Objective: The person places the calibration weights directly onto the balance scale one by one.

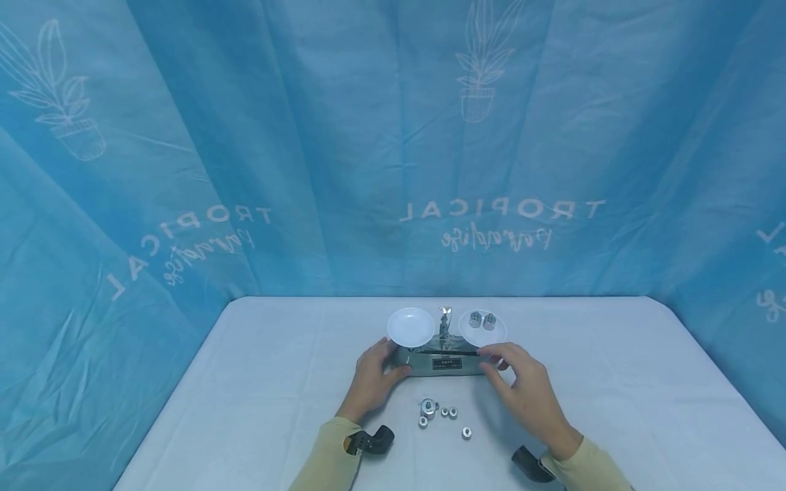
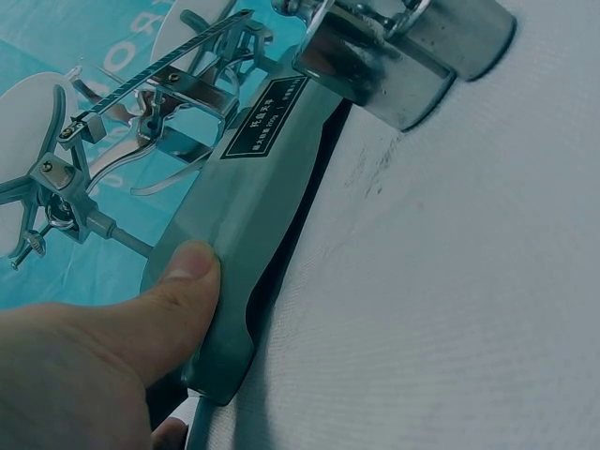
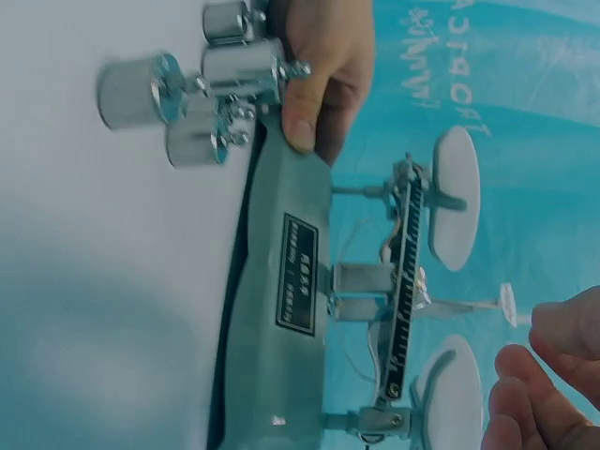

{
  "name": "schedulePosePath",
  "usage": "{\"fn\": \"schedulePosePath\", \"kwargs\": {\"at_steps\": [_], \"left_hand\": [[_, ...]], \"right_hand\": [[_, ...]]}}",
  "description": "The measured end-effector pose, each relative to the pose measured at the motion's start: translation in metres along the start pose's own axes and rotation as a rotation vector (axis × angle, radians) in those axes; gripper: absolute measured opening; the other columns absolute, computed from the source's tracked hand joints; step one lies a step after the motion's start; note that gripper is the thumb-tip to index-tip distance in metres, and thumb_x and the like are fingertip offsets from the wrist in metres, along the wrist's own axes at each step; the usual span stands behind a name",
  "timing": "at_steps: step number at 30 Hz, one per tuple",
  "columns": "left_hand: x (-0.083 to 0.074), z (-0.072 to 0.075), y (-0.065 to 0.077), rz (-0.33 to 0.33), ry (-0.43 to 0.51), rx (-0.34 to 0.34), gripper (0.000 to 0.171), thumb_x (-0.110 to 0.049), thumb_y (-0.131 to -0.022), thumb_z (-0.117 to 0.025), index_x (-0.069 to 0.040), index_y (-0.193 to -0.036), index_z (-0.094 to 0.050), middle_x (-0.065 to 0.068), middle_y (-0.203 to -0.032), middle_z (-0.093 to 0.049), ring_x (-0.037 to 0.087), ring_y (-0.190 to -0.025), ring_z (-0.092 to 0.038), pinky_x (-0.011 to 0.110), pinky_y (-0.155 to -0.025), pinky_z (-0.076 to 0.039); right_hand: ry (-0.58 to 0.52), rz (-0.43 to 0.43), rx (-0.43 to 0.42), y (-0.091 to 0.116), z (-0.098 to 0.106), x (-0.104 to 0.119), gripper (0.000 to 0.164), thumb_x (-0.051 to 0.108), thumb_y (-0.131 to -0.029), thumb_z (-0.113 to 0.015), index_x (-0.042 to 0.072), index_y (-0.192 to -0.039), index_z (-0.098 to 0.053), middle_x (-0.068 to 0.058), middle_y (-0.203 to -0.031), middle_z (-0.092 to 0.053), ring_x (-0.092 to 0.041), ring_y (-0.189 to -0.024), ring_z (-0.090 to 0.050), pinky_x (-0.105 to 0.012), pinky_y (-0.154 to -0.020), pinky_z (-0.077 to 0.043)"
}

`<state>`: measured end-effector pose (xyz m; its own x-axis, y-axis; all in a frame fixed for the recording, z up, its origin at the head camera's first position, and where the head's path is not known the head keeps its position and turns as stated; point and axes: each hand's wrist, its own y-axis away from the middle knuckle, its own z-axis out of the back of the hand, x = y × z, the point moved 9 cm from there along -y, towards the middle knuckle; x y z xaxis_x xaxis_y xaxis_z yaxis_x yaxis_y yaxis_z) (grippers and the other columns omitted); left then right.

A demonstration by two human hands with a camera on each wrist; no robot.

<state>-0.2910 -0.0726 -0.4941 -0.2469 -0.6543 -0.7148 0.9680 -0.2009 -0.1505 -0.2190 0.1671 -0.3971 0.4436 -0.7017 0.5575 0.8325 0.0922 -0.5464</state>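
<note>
A green-grey balance scale (image 1: 447, 365) stands on the table, with a left pan (image 1: 411, 327) and a right pan (image 1: 482, 338). Two metal weights (image 1: 475, 319) sit on the right pan. My left hand (image 1: 372, 379) grips the left end of the base; its thumb (image 2: 192, 272) presses the front face while the other fingers go out of sight behind. At the other end is my right hand (image 1: 519, 386), its thumb and forefinger apart near the right end of the graduated beam (image 3: 405, 291). No object shows between the right fingers (image 3: 525, 384).
Several loose metal weights lie on the white tablecloth in front of the scale, among them a large one (image 1: 428, 408) and a small one (image 1: 467, 433) set apart to the right. A blue printed curtain (image 1: 368, 136) hangs behind the table (image 1: 295, 341).
</note>
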Motion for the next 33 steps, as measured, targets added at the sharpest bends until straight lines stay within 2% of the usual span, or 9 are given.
{"fn": "schedulePosePath", "kwargs": {"at_steps": [7, 17, 24, 27, 33], "left_hand": [[-0.002, 0.001, 0.0, -0.001, 0.001, -0.001, 0.062, -0.032, -0.093, -0.071, -0.012, -0.147, -0.05, 0.008, -0.151, -0.05, 0.034, -0.145, -0.036, 0.061, -0.119, -0.025], [-0.003, 0.002, 0.001, 0.001, -0.004, 0.0, 0.062, -0.032, -0.093, -0.072, -0.012, -0.148, -0.05, 0.008, -0.151, -0.05, 0.035, -0.145, -0.036, 0.062, -0.119, -0.024], [-0.001, 0.0, 0.0, 0.002, -0.014, 0.002, 0.061, -0.033, -0.093, -0.071, -0.013, -0.147, -0.051, 0.008, -0.151, -0.051, 0.034, -0.146, -0.036, 0.061, -0.119, -0.025], [-0.001, 0.0, 0.0, 0.003, -0.012, 0.002, 0.062, -0.033, -0.093, -0.071, -0.013, -0.148, -0.05, 0.007, -0.151, -0.05, 0.034, -0.146, -0.036, 0.061, -0.119, -0.024], [-0.001, 0.001, 0.0, 0.003, -0.009, 0.001, 0.063, -0.034, -0.093, -0.071, -0.012, -0.148, -0.05, 0.008, -0.151, -0.05, 0.034, -0.146, -0.035, 0.062, -0.119, -0.024]], "right_hand": [[-0.037, 0.028, 0.013, 0.004, -0.006, 0.004, 0.03, -0.001, -0.082, -0.08, 0.014, -0.108, -0.072, 0.007, -0.1, -0.07, -0.005, -0.083, -0.061, -0.029, -0.068, -0.057], [-0.053, -0.079, 0.112, 0.012, -0.023, 0.002, 0.025, 0.005, -0.086, -0.079, 0.015, -0.108, -0.072, 0.01, -0.101, -0.069, -0.002, -0.086, -0.06, -0.03, -0.073, -0.058], [-0.084, -0.136, 0.197, 0.018, -0.037, -0.004, 0.021, 0.008, -0.087, -0.078, 0.016, -0.107, -0.073, 0.014, -0.097, -0.067, -0.001, -0.084, -0.058, -0.023, -0.069, -0.053], [-0.124, -0.127, 0.229, 0.02, -0.042, -0.004, 0.02, 0.008, -0.088, -0.077, 0.015, -0.106, -0.073, 0.012, -0.096, -0.068, 0.0, -0.083, -0.058, -0.023, -0.068, -0.053], [-0.21, -0.046, 0.273, 0.023, -0.05, -0.001, 0.017, 0.005, -0.089, -0.075, 0.01, -0.104, -0.072, 0.004, -0.097, -0.07, -0.001, -0.083, -0.06, -0.025, -0.071, -0.057]]}}
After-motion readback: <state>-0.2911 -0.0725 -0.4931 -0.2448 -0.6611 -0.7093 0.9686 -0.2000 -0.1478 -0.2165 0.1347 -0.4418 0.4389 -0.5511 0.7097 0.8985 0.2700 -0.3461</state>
